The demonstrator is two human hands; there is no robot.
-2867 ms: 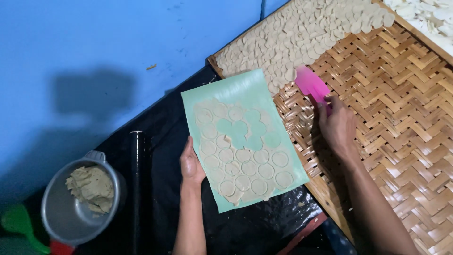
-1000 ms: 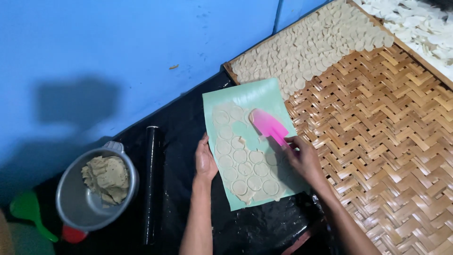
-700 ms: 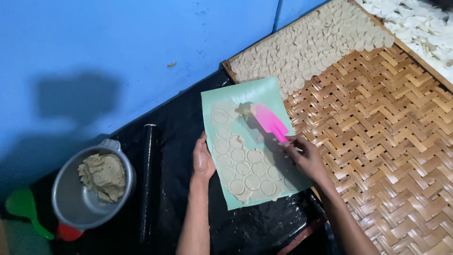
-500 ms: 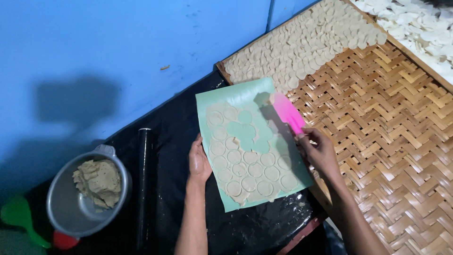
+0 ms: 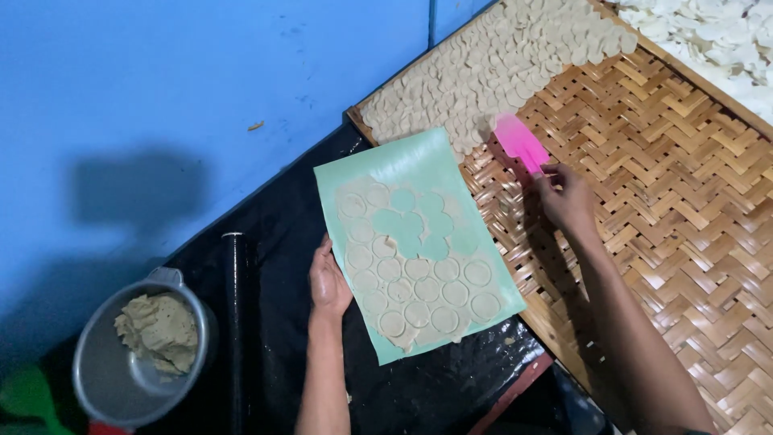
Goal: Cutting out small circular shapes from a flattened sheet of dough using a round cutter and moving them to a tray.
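A pale green sheet (image 5: 415,165) lies on a black surface, covered with thin dough cut into round discs (image 5: 411,290); a few discs are gone near its middle. My left hand (image 5: 328,278) rests flat on the sheet's left edge, holding it down. My right hand (image 5: 566,198) grips a pink spatula (image 5: 520,142), whose blade is over the woven bamboo tray (image 5: 684,185), next to the rows of pale dough discs (image 5: 499,68) laid there.
A metal pot (image 5: 121,379) with a lump of dough (image 5: 158,330) stands at the lower left. A black rolling pin (image 5: 234,322) lies beside it. A blue wall (image 5: 161,97) fills the upper left. White pieces (image 5: 717,36) lie on another tray at the top right.
The spatula was on the green sheet among the cut discs a second ago; my right hand has carried it right onto the bamboo tray. My left hand stayed on the sheet.
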